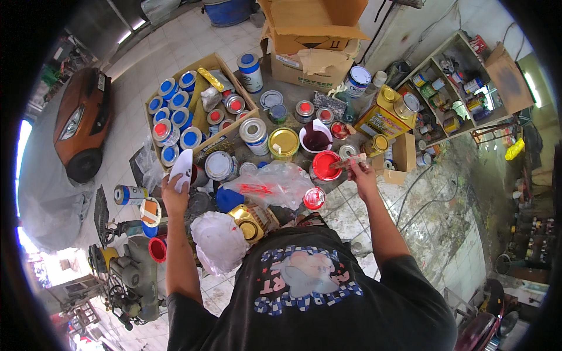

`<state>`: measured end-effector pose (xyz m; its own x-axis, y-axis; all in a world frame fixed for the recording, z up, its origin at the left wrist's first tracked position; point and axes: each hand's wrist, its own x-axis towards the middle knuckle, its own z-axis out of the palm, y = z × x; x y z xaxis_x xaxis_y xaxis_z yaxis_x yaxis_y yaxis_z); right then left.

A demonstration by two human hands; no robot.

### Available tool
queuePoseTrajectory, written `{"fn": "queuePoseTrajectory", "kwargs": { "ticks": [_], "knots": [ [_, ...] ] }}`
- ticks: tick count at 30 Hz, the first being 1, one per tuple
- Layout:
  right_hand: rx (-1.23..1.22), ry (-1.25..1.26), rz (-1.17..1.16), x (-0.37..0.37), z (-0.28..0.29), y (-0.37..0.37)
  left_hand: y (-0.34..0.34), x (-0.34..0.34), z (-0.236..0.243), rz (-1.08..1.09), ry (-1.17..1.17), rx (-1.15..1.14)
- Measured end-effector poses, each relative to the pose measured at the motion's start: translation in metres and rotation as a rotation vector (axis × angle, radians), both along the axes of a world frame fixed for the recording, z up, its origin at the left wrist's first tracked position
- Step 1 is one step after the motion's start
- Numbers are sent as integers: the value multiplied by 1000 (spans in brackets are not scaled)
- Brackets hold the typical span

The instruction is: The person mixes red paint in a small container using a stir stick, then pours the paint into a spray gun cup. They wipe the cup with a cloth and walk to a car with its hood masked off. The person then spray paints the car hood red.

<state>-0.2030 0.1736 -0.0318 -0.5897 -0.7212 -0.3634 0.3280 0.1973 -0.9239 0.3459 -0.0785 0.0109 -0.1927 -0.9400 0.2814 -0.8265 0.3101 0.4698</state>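
My right hand (362, 176) is closed on a flat paint-smeared stick (346, 161), whose tip reaches over or into an open can of red paint (325, 158). Raised at the left, my left hand (174, 195) grips a white curved paper piece (182, 171) with dark marks; whether it is a cup or a loose sheet I cannot tell. A white container of dark maroon paint (316, 139) stands just behind the red can. Nearer me is a smaller can with red paint on top (314, 198). Crumpled clear plastic (272, 186) with red smears lies between my hands.
A cardboard box (246, 117) holds several blue-lidded cans. Around it stand a gold-lidded can (283, 143), a yellow rectangular tin (385, 114) and a large open carton (310, 70). A white-covered bundle (218, 241) sits near my left forearm. Shelves (451, 88) of cans stand at the right.
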Motion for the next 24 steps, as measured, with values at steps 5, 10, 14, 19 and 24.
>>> {"fn": "queuePoseTrajectory", "kwargs": {
  "ticks": [5,10,14,19,24],
  "knots": [
    [-69,163,-143,15,-14,2,8,0,-14,70,21,-25],
    [-3,862,-13,59,-9,18,13,14,-30,144,93,107],
    [25,1149,163,71,-11,13,11,2,-30,171,191,275],
    [29,1038,200,66,-31,-8,2,-1,-35,148,244,376],
    [-48,1120,161,60,-45,-20,-3,11,-41,175,344,532]
  ]
}}
